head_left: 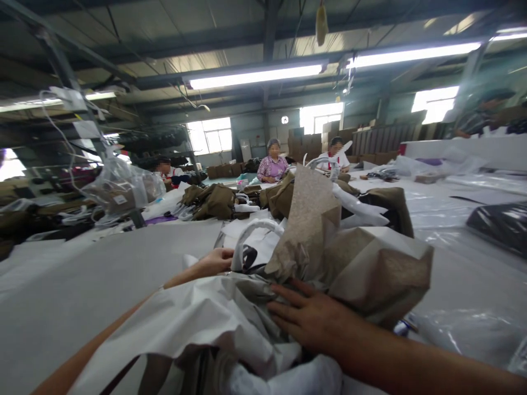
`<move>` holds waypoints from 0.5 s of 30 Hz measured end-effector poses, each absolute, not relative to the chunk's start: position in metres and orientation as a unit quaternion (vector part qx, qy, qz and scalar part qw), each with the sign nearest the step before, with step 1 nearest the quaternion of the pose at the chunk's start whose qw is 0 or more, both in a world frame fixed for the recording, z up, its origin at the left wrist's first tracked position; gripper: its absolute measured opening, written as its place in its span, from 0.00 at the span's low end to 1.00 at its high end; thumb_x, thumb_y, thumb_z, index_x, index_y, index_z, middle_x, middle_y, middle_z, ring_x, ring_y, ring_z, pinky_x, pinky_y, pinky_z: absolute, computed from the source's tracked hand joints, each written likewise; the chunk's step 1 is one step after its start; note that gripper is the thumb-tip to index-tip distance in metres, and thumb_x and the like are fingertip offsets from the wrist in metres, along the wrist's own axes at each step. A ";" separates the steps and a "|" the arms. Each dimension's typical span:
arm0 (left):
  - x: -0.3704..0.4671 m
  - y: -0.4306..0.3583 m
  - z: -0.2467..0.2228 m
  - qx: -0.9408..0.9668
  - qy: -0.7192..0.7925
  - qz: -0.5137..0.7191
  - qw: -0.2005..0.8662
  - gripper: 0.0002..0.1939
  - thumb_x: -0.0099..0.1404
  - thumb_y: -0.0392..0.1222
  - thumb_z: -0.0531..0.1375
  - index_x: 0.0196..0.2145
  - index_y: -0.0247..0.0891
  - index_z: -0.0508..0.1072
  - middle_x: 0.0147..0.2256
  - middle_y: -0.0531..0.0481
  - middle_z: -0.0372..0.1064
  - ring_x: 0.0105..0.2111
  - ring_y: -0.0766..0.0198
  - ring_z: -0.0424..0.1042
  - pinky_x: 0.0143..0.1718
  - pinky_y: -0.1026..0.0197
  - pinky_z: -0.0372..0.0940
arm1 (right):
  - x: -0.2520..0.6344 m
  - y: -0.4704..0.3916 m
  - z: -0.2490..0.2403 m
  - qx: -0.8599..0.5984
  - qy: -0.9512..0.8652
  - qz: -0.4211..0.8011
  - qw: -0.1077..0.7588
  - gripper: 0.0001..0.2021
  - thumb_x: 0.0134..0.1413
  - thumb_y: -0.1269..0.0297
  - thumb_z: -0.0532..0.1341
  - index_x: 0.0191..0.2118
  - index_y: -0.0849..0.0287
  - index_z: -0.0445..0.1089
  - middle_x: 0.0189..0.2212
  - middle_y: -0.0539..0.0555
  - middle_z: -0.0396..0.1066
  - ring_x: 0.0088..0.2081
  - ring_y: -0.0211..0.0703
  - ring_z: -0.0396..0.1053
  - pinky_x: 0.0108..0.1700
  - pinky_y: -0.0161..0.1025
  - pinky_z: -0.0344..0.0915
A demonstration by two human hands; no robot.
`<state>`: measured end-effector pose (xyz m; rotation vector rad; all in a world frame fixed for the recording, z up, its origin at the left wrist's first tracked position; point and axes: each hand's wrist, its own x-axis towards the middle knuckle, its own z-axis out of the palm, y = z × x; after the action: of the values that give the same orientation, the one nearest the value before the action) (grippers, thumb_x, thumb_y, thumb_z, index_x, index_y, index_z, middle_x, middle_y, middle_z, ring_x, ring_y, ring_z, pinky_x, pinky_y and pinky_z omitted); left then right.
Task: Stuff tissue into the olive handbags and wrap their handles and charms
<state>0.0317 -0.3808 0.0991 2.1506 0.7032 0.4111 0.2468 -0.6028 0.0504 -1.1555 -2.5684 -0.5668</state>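
Note:
A bag wrapped in white and grey-brown paper lies in front of me, its crumpled wrapping paper (197,312) spread over the near side. A stiff brownish sheet of paper (310,208) stands up from its middle. My left hand (212,262) is at the far left side, fingers bent at the base of a white-wrapped handle (251,227); the fingertips are partly hidden. My right hand (308,315) rests on the crumpled paper, its fingers stretched out and a little apart. A white padded roll (284,378) shows at the bottom edge.
Brown-green bags (214,200) are heaped behind on the white table (102,269). A post at left carries a clear plastic bag (119,186). Plastic sheeting (473,329) and a dark wrapped item (500,225) lie at right. Several people sit or stand farther back.

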 end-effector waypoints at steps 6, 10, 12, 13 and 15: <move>-0.003 -0.398 0.142 0.731 0.286 0.382 0.488 0.24 0.60 0.57 0.69 0.48 0.39 0.78 0.49 0.47 0.77 0.48 0.61 0.75 0.56 0.61 0.67 | 0.247 -0.600 0.050 -0.399 -0.891 -0.183 0.119 0.13 0.69 0.68 0.58 0.54 0.60 0.74 0.55 0.56 0.74 0.64 0.56 0.62 0.63 0.59 0.61; -0.014 -0.434 0.165 0.701 0.233 0.477 0.476 0.15 0.52 0.47 0.75 0.37 0.42 0.83 0.44 0.48 0.79 0.50 0.56 0.74 0.57 0.58 0.66 | 0.251 -0.597 0.057 -0.392 -0.895 -0.180 0.112 0.11 0.67 0.67 0.61 0.52 0.59 0.74 0.54 0.54 0.75 0.64 0.56 0.63 0.63 0.58 0.61; -0.014 -0.452 0.177 0.766 0.194 0.423 0.443 0.10 0.55 0.46 0.74 0.35 0.42 0.84 0.43 0.46 0.80 0.48 0.52 0.76 0.52 0.56 0.70 | 0.251 -0.597 0.060 -0.383 -0.901 -0.171 0.110 0.11 0.64 0.67 0.63 0.51 0.58 0.74 0.54 0.55 0.74 0.64 0.55 0.62 0.63 0.57 0.60; -0.011 -0.461 0.184 0.806 0.166 0.370 0.432 0.09 0.57 0.46 0.72 0.35 0.41 0.84 0.43 0.44 0.80 0.47 0.50 0.76 0.50 0.54 0.71 | 0.251 -0.596 0.061 -0.379 -0.903 -0.169 0.110 0.11 0.63 0.68 0.63 0.51 0.58 0.74 0.54 0.55 0.74 0.64 0.55 0.61 0.63 0.57 0.60; 0.000 -0.478 0.196 0.869 0.103 0.236 0.423 0.09 0.61 0.47 0.70 0.35 0.40 0.85 0.43 0.41 0.79 0.47 0.48 0.76 0.50 0.52 0.71 | 0.248 -0.595 0.064 -0.377 -0.904 -0.171 0.110 0.11 0.63 0.69 0.63 0.50 0.57 0.75 0.54 0.54 0.74 0.64 0.53 0.62 0.64 0.55 0.60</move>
<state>-0.0004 -0.4779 0.1963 2.1756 0.2581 0.5909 0.2479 -0.5954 0.0640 -1.1070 -2.6567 -0.5026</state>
